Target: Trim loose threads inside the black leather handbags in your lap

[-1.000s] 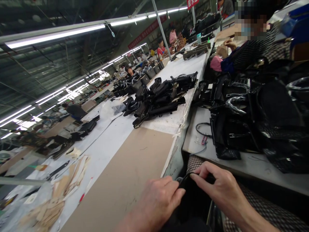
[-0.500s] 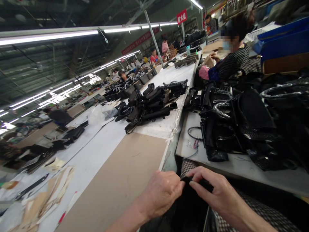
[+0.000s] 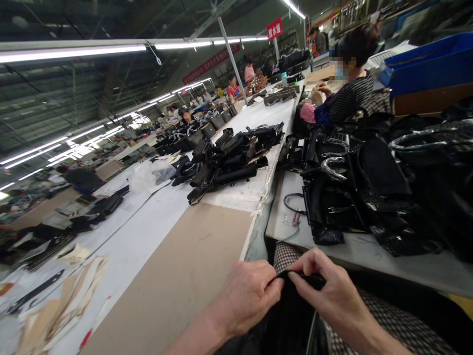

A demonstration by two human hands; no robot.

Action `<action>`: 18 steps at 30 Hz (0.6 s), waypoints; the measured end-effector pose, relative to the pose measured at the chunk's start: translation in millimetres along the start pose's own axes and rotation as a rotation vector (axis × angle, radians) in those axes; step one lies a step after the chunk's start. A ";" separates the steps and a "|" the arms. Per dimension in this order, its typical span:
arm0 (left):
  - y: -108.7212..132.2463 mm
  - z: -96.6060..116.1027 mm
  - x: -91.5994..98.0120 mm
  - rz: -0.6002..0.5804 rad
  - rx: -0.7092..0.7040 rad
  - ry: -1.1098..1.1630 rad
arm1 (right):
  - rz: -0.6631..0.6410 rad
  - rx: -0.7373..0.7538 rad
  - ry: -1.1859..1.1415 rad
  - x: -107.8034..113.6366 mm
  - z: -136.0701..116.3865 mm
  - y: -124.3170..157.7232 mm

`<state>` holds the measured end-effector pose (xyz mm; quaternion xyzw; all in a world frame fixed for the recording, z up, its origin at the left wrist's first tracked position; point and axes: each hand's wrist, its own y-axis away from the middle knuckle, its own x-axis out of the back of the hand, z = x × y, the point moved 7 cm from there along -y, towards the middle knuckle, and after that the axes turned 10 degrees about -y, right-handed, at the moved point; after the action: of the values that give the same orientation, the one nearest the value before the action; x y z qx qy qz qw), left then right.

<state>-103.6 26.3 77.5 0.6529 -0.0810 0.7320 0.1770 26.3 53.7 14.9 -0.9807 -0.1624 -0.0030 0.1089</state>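
Note:
Both hands pinch the upper edge of a black bag piece [image 3: 286, 315] low in the view, over my lap. My left hand [image 3: 246, 296] is closed, thumb and fingers pressed on the edge from the left. Close beside it, my right hand [image 3: 325, 286] grips the same edge between thumb and fingertips. The lower part of the black piece runs out of the bottom of the view, and its full shape is hidden. Checked cloth [image 3: 399, 315] shows beneath my right forearm.
A tan board [image 3: 173, 276] lies on the white table at my left, with a heap of black bag pieces [image 3: 232, 158] beyond it. Black bags with wrapped handles [image 3: 332, 197] crowd the right table. A co-worker [image 3: 351, 93] sits past them, near a blue bin [image 3: 432, 64].
The view has shifted slightly. My hands keep their pinch on the black piece's edge, and the right hand's fingers have moved a little.

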 end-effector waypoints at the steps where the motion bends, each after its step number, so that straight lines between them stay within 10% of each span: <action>1: -1.3 0.9 1.4 -0.008 0.010 0.011 | 0.028 -0.015 -0.010 0.4 1.4 -1.0; 11: -33.5 -18.0 0.7 -0.009 0.114 -0.178 | -0.031 0.043 0.208 21.9 -30.4 -31.9; 18: -57.8 -19.1 31.0 0.091 0.274 -0.150 | -0.463 -0.085 -0.161 24.0 -78.2 -6.1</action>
<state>-102.8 91.2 98.9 0.7196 -0.0231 0.6925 0.0465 49.3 50.2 93.5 -0.9182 -0.3905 0.0436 0.0508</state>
